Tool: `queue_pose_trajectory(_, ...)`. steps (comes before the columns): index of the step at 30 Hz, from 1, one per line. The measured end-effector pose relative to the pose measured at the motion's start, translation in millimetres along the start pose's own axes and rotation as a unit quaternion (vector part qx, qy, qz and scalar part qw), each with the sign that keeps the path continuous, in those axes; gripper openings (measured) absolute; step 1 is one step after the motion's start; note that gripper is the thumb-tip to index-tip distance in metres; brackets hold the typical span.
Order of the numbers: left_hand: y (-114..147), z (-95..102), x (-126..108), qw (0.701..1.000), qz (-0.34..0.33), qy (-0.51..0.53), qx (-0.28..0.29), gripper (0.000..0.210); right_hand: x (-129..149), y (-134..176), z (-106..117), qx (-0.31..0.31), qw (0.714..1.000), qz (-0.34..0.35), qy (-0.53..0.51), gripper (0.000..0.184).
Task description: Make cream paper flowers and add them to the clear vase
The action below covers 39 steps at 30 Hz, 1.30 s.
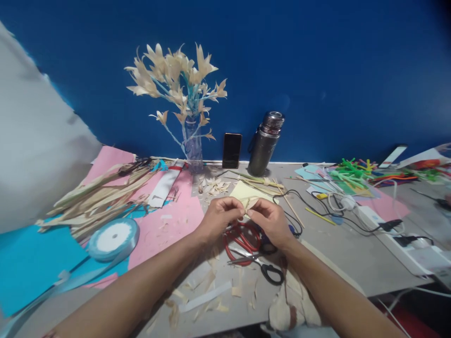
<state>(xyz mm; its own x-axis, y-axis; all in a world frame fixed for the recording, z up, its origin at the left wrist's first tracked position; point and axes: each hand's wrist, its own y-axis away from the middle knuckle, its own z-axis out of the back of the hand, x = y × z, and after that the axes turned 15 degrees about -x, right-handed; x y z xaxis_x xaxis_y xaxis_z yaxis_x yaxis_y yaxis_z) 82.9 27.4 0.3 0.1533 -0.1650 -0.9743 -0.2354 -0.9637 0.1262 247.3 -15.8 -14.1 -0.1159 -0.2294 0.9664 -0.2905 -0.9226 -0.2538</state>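
My left hand (222, 217) and my right hand (272, 224) meet over the middle of the table, each with thumb and forefinger pinched together. Between the fingertips is a small pale piece of dried husk (247, 203), partly hidden by the fingers. A sheet of yellow paper (243, 188) lies just behind the hands. Below them are a loop of red cord (227, 244) and scissors with black handles (272, 274). Cut husk petals (214, 186) form a small pile behind my left hand.
Husk flowers (176, 70) stand in a clear vase (193, 145) beside a phone (231, 150) and a flask (264, 148). Left are dried husks (102, 195) and a blue ribbon roll (112, 239). Right are cables, pipe cleaners (352, 172) and a power strip (387, 239).
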Motion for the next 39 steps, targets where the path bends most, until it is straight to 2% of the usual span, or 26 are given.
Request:
queue_pose_trajectory(7, 1.0, -0.6, 4.9, 0.998, -0.054, -0.022, 0.004, 0.007, -3.4, 0.4, 0.5, 0.006, 1.000, -0.011, 0.009, 0.013)
queue_pose_trajectory(11, 1.3, -0.7, 9.8, 0.981, -0.176, -0.070, -0.024, 0.009, -4.4, 0.8, 0.3, 0.003, 1.000, -0.012, -0.005, 0.011)
queue_pose_trajectory(13, 1.6, -0.9, 12.3, 0.971, -0.213, -0.100, -0.043, 0.010, -4.7, 0.5, 0.2, 0.005, 1.000, -0.006, -0.011, 0.011)
queue_pose_trajectory(20, 3.0, 0.9, 13.3, 0.986, -0.149, -0.066, -0.027, 0.012, -2.0, -2.0, 2.0, -0.014, 1.000, 0.005, 0.015, 0.006)
queue_pose_trajectory(26, 2.4, 1.8, 12.7, 0.984, -0.150, -0.093, -0.021, 0.013, 3.7, -1.9, 5.4, 0.017, 1.000, 0.000, -0.017, 0.013)
queue_pose_trajectory(33, 0.8, -0.2, 12.9, 0.984, -0.137, -0.110, -0.041, 0.011, -2.6, -3.4, 6.9, -0.013, 1.000, -0.023, -0.006, 0.024)
queue_pose_trajectory(39, 0.3, -0.9, 10.1, 0.976, -0.165, -0.127, -0.056, 0.006, -4.6, -3.8, 4.3, -0.018, 1.000, 0.007, 0.002, 0.018)
